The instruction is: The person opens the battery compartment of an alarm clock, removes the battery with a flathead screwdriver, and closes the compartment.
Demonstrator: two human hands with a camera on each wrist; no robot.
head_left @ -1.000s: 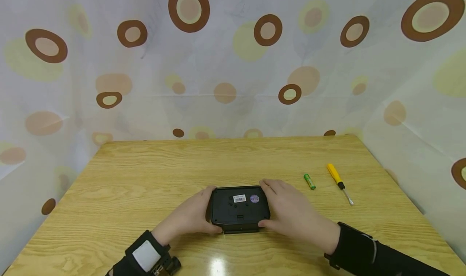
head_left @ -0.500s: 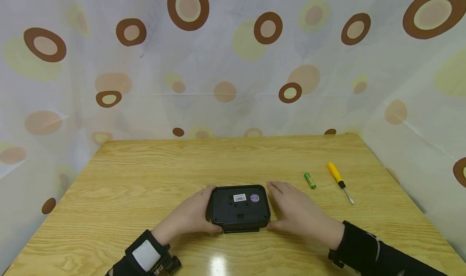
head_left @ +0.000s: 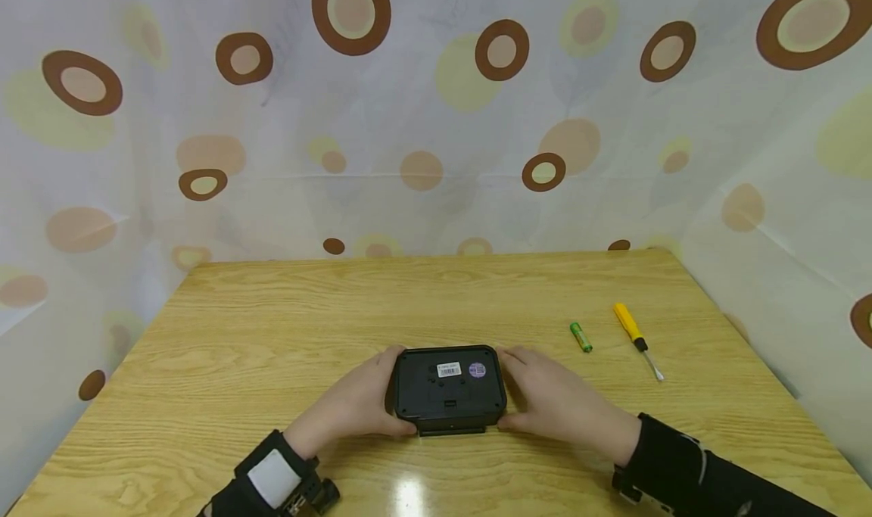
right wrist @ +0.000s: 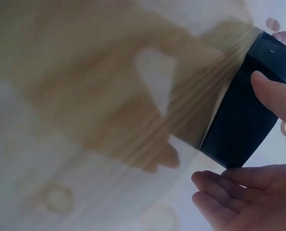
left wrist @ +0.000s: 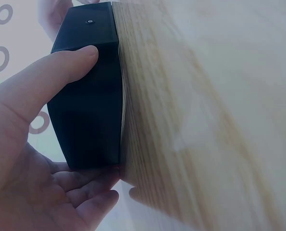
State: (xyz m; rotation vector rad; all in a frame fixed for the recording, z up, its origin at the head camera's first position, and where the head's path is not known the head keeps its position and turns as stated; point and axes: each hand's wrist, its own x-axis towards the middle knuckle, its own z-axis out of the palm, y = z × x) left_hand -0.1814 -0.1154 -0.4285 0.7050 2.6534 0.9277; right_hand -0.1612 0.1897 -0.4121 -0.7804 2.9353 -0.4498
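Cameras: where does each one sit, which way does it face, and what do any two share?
Head: above, looking forward and down at the table, black device, both hands, battery, screwdriver.
Left wrist: beside the left hand, facing the device's side; thumb on it.
Right wrist: beside the right hand, facing the opposite side.
All three share the device.

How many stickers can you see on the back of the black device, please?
2. A white barcode sticker sits near the top middle of the black device, and a round purple sticker is just to its right. The hidden faces cannot be checked.
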